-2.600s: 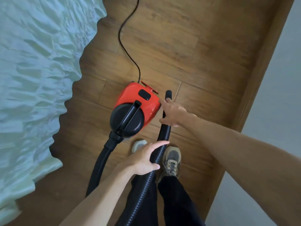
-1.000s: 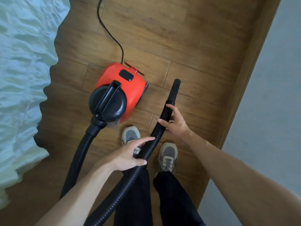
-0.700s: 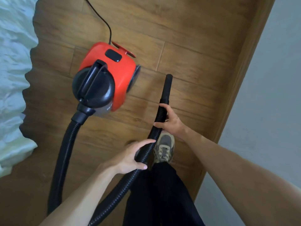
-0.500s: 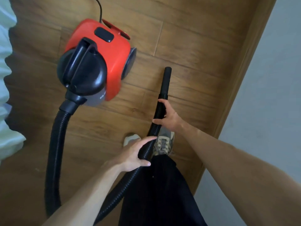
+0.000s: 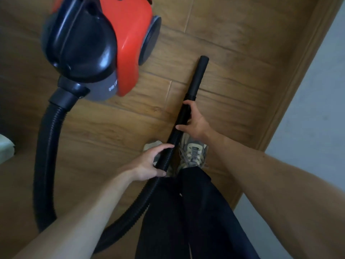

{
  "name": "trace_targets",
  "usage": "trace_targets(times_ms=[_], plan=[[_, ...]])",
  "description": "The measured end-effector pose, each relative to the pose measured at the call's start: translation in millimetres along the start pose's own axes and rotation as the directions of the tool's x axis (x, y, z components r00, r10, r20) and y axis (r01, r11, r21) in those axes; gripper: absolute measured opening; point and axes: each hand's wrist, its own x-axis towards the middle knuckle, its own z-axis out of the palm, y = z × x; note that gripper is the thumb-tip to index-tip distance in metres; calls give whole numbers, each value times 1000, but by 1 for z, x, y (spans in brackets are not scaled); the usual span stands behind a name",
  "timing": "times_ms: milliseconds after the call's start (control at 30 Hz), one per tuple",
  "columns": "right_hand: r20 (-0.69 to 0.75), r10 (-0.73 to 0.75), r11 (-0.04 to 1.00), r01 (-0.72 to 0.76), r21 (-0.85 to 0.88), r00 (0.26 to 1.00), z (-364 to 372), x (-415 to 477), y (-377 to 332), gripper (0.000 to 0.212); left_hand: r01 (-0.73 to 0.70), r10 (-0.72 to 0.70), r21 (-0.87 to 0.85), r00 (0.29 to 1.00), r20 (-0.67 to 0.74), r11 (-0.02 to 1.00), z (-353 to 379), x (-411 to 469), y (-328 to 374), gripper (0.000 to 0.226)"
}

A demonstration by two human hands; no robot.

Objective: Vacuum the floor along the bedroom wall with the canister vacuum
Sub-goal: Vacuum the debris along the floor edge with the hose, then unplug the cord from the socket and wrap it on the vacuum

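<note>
The red canister vacuum (image 5: pixel 128 40) with its black front dome sits on the wooden floor at the upper left, partly cut off by the frame. Its ribbed black hose (image 5: pixel 44 161) loops down the left side, around the bottom, and back up between my hands. My left hand (image 5: pixel 149 163) grips the ribbed hose just above my legs. My right hand (image 5: pixel 194 124) holds the smooth black handle section higher up. The straight black nozzle tube (image 5: pixel 198 75) extends from there and points away from me toward the floor, bare at its tip.
A wooden baseboard (image 5: pixel 298 71) and a pale wall (image 5: pixel 317 118) run diagonally along the right. A corner of pale bedding (image 5: pixel 5 150) shows at the left edge. My sneakers (image 5: pixel 194 154) and dark trousers (image 5: pixel 186 221) are below the hands.
The view has closed in and shifted right: the canister now looks larger and higher left, and the bed has nearly left the frame. Both hands keep their hold on the hose.
</note>
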Motion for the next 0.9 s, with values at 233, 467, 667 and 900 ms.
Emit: trace_targets(times_ms=[233,467,667,900], plan=[[-82,15,990,-26,-136,997,10,7,9,81,-8,20,120,995,-101,993,17,21,-11,89],[-75,125,938,-142,-317,989,-3,-6,-8,81,55,-25,157,983,-182,986,5,9,13,89],[-39,165,799,-157,-580,985,-39,-33,-58,78,147,-22,337,937,-349,930,-37,-34,72,95],[-49,59,602,-75,-795,997,-120,-77,-189,85,171,147,544,858,-492,821,-90,-127,179,92]])
